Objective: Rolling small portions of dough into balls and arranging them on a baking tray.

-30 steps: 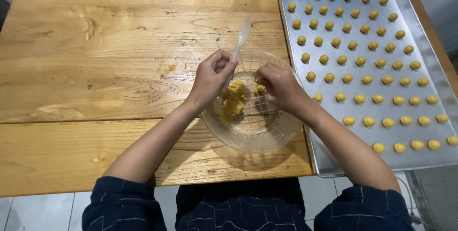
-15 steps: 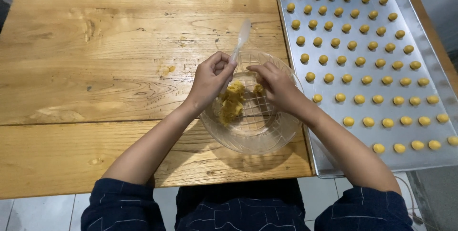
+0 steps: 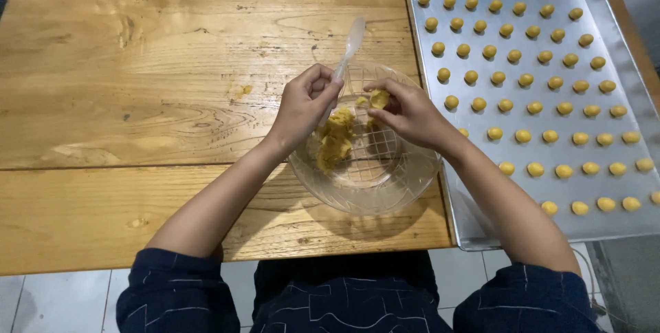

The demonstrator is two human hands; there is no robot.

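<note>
We are at a wooden table [image 3: 137,99] above a pale tiled floor. Nearest us sits the clear glass bowl [image 3: 371,188], with yellow dough [image 3: 333,142] heaped on its left side. Since half a second ago our right hand [image 3: 410,111] has lifted slightly and now pinches a small dough piece [image 3: 379,98] in its fingertips, free of the heap, so one more portion looks separated. Our left hand [image 3: 302,104] stays closed around the white plastic spoon [image 3: 346,58]. Beyond, to the right, the metal tray [image 3: 622,51] carries rows of dough balls [image 3: 522,79].
</note>
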